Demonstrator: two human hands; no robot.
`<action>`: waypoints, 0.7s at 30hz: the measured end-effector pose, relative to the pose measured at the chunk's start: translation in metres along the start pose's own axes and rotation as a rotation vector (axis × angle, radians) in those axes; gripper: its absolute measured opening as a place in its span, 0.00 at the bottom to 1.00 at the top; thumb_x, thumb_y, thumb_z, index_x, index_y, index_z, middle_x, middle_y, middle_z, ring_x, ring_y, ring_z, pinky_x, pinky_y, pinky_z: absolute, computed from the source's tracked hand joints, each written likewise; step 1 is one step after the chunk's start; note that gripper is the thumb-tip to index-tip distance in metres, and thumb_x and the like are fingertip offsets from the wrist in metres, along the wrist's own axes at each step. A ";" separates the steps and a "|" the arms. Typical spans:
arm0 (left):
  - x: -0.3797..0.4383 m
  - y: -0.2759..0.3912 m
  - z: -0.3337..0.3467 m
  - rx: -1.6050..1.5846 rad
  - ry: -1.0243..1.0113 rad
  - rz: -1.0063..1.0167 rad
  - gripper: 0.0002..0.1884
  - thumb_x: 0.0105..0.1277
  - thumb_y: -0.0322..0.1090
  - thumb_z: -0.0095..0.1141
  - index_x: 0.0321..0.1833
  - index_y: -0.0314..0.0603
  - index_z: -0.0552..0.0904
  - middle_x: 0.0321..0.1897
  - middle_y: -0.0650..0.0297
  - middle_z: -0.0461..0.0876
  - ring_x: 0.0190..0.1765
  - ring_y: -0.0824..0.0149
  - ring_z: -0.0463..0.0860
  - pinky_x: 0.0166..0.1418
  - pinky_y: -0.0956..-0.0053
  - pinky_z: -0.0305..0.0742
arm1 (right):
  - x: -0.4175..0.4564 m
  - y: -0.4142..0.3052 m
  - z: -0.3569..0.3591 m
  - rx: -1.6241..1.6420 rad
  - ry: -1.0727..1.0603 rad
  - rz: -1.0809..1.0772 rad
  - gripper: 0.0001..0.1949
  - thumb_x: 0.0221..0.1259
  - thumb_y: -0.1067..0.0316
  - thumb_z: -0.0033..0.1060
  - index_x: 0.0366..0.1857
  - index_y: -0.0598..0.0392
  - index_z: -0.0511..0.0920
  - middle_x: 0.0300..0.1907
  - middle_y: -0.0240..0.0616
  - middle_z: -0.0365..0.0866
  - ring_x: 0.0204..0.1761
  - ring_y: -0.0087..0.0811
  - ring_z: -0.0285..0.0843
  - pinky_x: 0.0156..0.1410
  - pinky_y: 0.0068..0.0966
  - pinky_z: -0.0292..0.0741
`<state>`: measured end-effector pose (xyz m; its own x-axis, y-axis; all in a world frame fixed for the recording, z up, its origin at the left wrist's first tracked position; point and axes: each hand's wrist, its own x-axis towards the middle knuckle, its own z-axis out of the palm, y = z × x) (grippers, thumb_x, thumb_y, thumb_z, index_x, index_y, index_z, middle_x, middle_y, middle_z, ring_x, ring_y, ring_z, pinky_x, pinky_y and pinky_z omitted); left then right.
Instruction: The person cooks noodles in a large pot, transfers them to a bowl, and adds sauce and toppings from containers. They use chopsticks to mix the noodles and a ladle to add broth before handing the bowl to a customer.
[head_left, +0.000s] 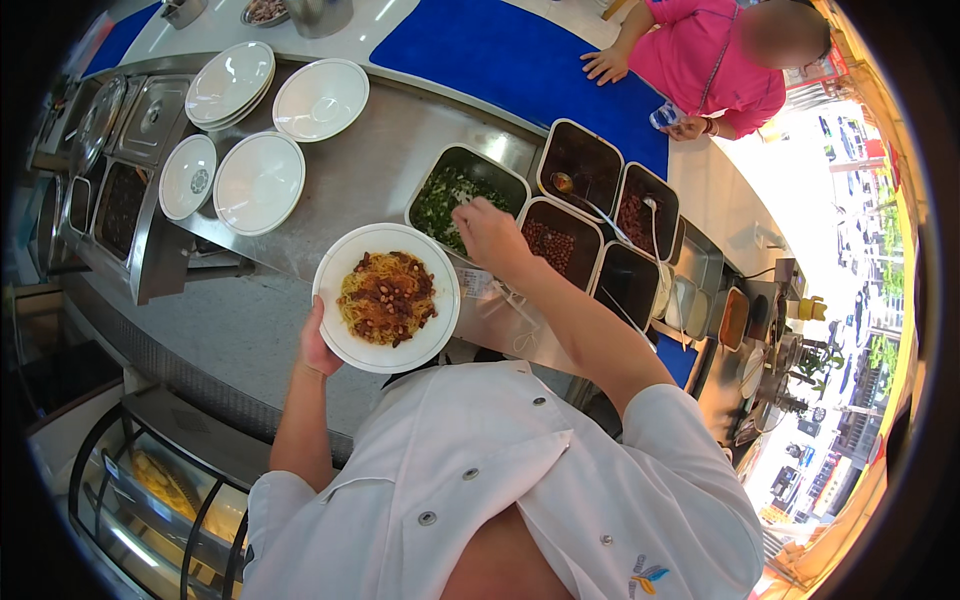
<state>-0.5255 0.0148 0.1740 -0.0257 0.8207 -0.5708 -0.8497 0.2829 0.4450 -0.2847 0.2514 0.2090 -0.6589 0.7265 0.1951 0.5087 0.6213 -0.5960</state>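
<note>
My left hand (321, 343) grips the left rim of a white plate (444, 330). On the plate lie yellow noodles (358, 296) topped with dark sauce, reddish powder and peanuts. My right hand (487, 234) is over the near right part of a metal container of chopped green herbs (437, 196), its fingers bent together; whether they pinch any herbs cannot be told. Right of that hand stands a container of peanuts (551, 244). Behind it are a container of dark red sauce with a ladle (589, 202) and one of reddish chopped food with a spoon (651, 217).
White plates (232, 79) and bowls (321, 100) stand on the steel counter (360, 161) at the left. A person in pink (697, 56) rests a hand on the blue mat (480, 56) across the counter. More containers (628, 283) extend rightward. A railed case (172, 480) is at lower left.
</note>
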 end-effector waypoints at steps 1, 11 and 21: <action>0.000 -0.001 0.000 -0.015 -0.012 0.001 0.35 0.77 0.60 0.34 0.75 0.39 0.60 0.72 0.51 0.66 0.71 0.52 0.69 0.73 0.56 0.67 | -0.006 -0.004 0.000 0.026 -0.040 -0.025 0.05 0.66 0.69 0.57 0.39 0.57 0.81 0.36 0.45 0.78 0.34 0.49 0.81 0.38 0.39 0.78; 0.000 -0.003 0.006 -0.040 -0.040 -0.014 0.35 0.77 0.60 0.32 0.75 0.39 0.60 0.71 0.52 0.67 0.71 0.52 0.70 0.73 0.56 0.67 | -0.033 0.011 -0.021 0.940 0.079 0.827 0.11 0.72 0.64 0.56 0.45 0.61 0.83 0.34 0.32 0.80 0.26 0.18 0.73 0.28 0.18 0.70; 0.006 0.003 0.019 0.011 -0.078 0.044 0.34 0.78 0.58 0.31 0.76 0.38 0.59 0.72 0.52 0.66 0.72 0.54 0.68 0.74 0.58 0.65 | -0.036 -0.039 -0.087 0.907 0.220 0.637 0.10 0.73 0.66 0.54 0.46 0.61 0.82 0.32 0.32 0.79 0.26 0.17 0.72 0.26 0.17 0.68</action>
<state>-0.5186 0.0303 0.1846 -0.0209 0.8686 -0.4950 -0.8428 0.2511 0.4760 -0.2326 0.2265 0.2935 -0.2656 0.9266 -0.2663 0.0677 -0.2576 -0.9639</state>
